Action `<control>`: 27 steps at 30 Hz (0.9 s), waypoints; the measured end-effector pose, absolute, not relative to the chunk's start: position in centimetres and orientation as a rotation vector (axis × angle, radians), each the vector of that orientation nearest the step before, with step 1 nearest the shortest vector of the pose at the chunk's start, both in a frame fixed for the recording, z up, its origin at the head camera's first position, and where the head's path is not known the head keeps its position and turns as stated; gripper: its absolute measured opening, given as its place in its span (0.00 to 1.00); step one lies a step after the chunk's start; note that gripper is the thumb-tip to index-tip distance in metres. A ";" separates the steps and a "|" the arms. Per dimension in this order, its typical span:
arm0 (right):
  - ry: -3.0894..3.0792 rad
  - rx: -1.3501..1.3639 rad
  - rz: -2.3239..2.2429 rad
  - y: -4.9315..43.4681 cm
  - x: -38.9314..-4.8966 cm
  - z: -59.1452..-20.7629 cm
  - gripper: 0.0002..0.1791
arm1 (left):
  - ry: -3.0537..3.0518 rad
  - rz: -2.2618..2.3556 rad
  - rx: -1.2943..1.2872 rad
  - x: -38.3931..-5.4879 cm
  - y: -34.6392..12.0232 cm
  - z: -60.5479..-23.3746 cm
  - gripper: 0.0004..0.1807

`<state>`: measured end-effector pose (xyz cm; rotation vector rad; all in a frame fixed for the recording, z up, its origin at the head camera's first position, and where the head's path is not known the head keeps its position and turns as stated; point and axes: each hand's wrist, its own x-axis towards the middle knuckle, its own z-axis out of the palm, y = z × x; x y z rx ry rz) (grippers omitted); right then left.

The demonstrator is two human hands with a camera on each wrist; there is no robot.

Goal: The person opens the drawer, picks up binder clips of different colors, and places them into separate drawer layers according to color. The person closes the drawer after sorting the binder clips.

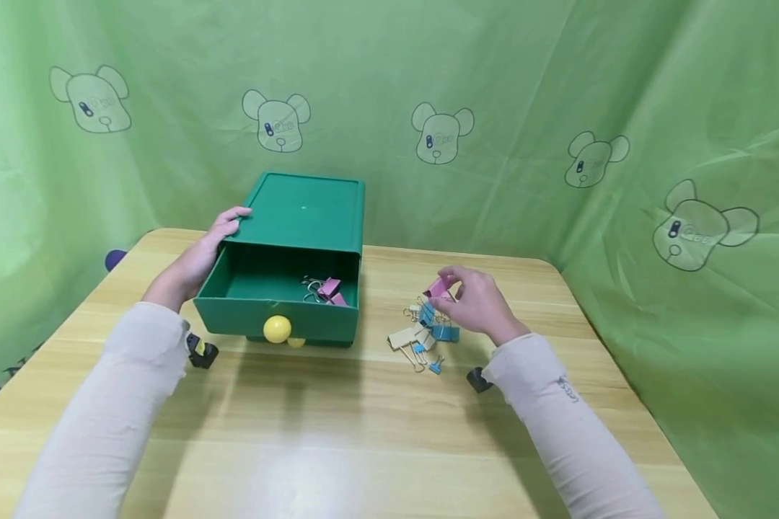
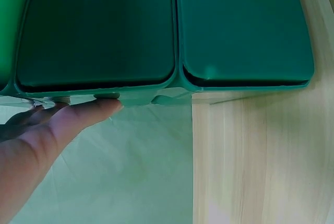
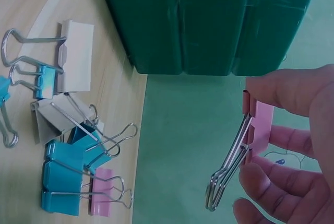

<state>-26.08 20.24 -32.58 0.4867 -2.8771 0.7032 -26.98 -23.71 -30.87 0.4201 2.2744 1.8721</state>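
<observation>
My right hand [image 1: 474,303] pinches a pink binder clip [image 3: 261,127] between thumb and fingertips, held above the table with its wire handles hanging free. Below it lies a pile of binder clips: blue ones [image 3: 63,177], cream ones [image 3: 75,57] and another pink one [image 3: 102,191]. My left hand [image 1: 197,256] rests against the left side of a green drawer cabinet [image 1: 305,209], its fingers extended along the wall. The cabinet's upper drawer [image 1: 234,311] is pulled out, with pink binder clips [image 1: 329,287] lying at its right side inside.
A yellow round knob [image 1: 277,329] sticks out from the drawer front. Everything stands on a light wooden table [image 1: 311,454]. A green curtain [image 1: 363,72] with bear-head drawings hangs behind and along the right.
</observation>
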 end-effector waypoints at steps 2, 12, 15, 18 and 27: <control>-2.870 0.493 0.714 20.1 -26.0 -32.5 0.28 | 2.275 1.874 0.426 -27.0 -23.7 -30.9 0.29; -2.830 0.529 0.729 19.5 -25.8 -32.0 0.29 | 2.269 1.873 0.418 -27.1 -23.8 -30.8 0.29; -2.824 0.524 0.731 19.3 -25.6 -31.9 0.29 | 2.270 1.871 0.420 -27.2 -23.7 -30.8 0.29; -2.811 0.529 0.736 19.1 -25.5 -31.7 0.29 | 2.283 1.865 0.420 -27.2 -23.7 -30.7 0.29; -2.794 0.550 0.748 18.8 -25.0 -31.5 0.29 | 2.325 1.840 0.415 -27.1 -23.8 -30.8 0.30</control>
